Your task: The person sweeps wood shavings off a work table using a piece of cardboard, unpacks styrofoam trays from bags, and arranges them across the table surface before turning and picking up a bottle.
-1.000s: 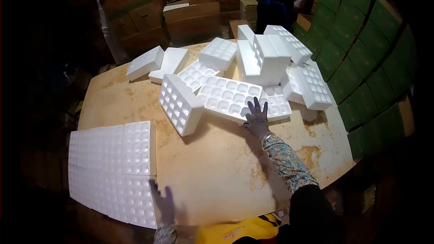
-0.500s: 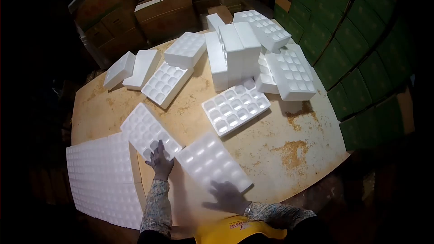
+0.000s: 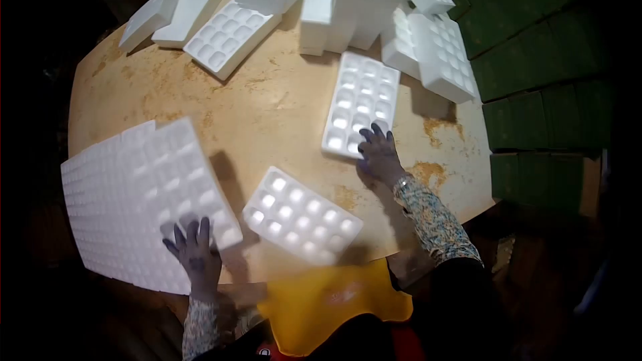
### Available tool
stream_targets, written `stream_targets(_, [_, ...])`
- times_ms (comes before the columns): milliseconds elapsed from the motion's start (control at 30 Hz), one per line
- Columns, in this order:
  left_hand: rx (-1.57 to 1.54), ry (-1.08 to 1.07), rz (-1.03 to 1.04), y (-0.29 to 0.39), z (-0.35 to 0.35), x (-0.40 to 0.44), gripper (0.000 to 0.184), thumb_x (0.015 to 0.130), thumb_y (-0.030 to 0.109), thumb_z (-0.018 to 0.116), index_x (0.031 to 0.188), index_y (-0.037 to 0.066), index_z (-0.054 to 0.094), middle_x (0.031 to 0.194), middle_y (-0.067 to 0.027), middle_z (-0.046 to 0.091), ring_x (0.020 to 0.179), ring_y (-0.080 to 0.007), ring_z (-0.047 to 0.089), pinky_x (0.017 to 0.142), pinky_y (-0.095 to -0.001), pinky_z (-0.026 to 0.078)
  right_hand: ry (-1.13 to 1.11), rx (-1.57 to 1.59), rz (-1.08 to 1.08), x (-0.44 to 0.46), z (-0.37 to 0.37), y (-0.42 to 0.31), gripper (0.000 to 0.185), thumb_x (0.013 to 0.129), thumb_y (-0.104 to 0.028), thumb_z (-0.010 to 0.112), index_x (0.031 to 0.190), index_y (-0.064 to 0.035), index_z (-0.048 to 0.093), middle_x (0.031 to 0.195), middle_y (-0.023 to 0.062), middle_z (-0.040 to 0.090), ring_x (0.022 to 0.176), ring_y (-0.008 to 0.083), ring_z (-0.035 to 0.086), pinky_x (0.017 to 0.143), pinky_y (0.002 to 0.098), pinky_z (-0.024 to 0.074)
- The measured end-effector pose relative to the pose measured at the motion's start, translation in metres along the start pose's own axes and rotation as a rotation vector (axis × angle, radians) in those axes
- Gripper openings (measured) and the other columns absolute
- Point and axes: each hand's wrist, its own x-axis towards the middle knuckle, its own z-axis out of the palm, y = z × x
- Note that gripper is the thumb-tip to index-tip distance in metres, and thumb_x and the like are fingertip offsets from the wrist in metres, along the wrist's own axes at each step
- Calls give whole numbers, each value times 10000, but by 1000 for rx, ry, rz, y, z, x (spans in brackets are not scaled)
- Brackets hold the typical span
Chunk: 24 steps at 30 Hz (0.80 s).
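White foam, moulded into an oblong tray with rows of rounded hollows [image 3: 361, 100], lay ahead and slightly left of the grey-gloved right hand [image 3: 381, 152], its long axis running away from the person, the far end leaning a little right. That hand, clearly the nearer of the two hands, met the tray at its near end, fingers bent over the hollows; whether they had closed on the edge could not be told. The grey-gloved left hand [image 3: 194, 257] was spread, fingers apart on the near end of a second white hollowed foam tray [image 3: 184, 180], with no closed grasp visible. This tray also pointed lengthwise away from the person, its far end leaning left, and overlapped the flat white block of close-set foam trays [image 3: 100, 194] at the left of the pale, brown-stained wooden worktop [image 3: 267, 134]. Between the hands, untouched, a third white hollowed foam tray [image 3: 302, 215] lay slantwise near the worktop's front edge. More white foam trays [image 3: 354, 0] stood and leaned along the far side, beyond both hands.
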Motion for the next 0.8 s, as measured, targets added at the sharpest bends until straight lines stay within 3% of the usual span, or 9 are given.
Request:
stream_targets(100, [-151, -381, -133, 40, -32, -73, 805, 696, 100, 713, 1468, 137, 488, 1322, -135, 547, 1340, -499, 414, 1171, -712, 162, -134, -52, -172, -103, 13, 46, 154, 787, -147, 667, 930, -96, 648, 1501, 113, 459, 1485, 388, 308, 1119, 734, 265])
stream_targets(233, [-256, -626, -255, 68, 57, -116, 910, 710, 250, 775, 1525, 132, 387, 1341, -209, 515, 1292, -552, 434, 1133, -683, 269, -39, 12, -194, -144, 22, 33, 92, 829, -81, 588, 893, -68, 653, 1486, 95, 505, 1436, 402, 378, 1115, 750, 272])
stream_targets(267, [-462, -492, -194, 80, 49, -100, 922, 699, 230, 801, 1514, 119, 386, 1346, -232, 502, 1304, -577, 401, 1113, -657, 298, -36, 7, -235, -144, 28, 33, 100, 831, -79, 588, 899, -64, 658, 1481, 97, 512, 1439, 401, 376, 1123, 738, 275])
stream_targets(367, [-362, -79, 51, 80, 80, -46, 680, 709, 128, 779, 1338, 100, 523, 1346, -201, 530, 1363, -532, 366, 1119, -616, 304, -61, 6, -271, -141, 9, 31, 133, 847, -79, 582, 941, -63, 675, 1471, 107, 523, 1450, 399, 367, 1140, 717, 275])
stream_targets(433, [-376, -50, 145, 66, 63, -17, 521, 781, 29, 658, 1290, 92, 569, 1331, -193, 560, 1354, -549, 383, 1113, -629, 319, -105, 12, -275, -149, 4, 24, 159, 863, -80, 576, 976, -67, 686, 1467, 114, 528, 1459, 398, 360, 1149, 708, 271])
stream_targets(567, [-294, -66, 70, 38, 56, -42, 552, 801, -77, 542, 1316, 115, 589, 1387, -199, 530, 1404, -566, 322, 1151, -664, 285, -17, 128, -269, -158, -6, 18, 293, 934, -129, 549, 1204, -113, 663, 1508, 125, 484, 1476, 393, 349, 1173, 681, 243])
stream_targets(700, [-97, -172, -23, 55, 59, -60, 657, 812, -71, 539, 1439, 121, 510, 1506, -207, 433, 1447, -546, 266, 1162, -662, 249, 497, 203, 150, -96, -45, 59, 427, 967, -301, 564, 1359, -139, 615, 1573, 159, 402, 1512, 412, 251, 1183, 656, 209])
stream_targets(767, [67, -192, -99, 92, 27, -54, 690, 816, -65, 543, 1477, 119, 477, 1540, -210, 399, 1460, -537, 248, 1158, -663, 240, 367, 275, 93, -76, -46, 63, 485, 1002, -420, 525, 1424, -188, 581, 1625, 129, 344, 1515, 414, 233, 1198, 627, 202])
stream_targets(800, [-106, -71, -105, 112, 12, -46, 680, 835, -15, 563, 1495, 113, 455, 1553, -211, 385, 1468, -528, 238, 1146, -672, 232, 88, 159, 30, -82, -49, 45, 518, 1004, -475, 508, 1439, -199, 570, 1637, 109, 330, 1519, 405, 228, 1210, 599, 206])
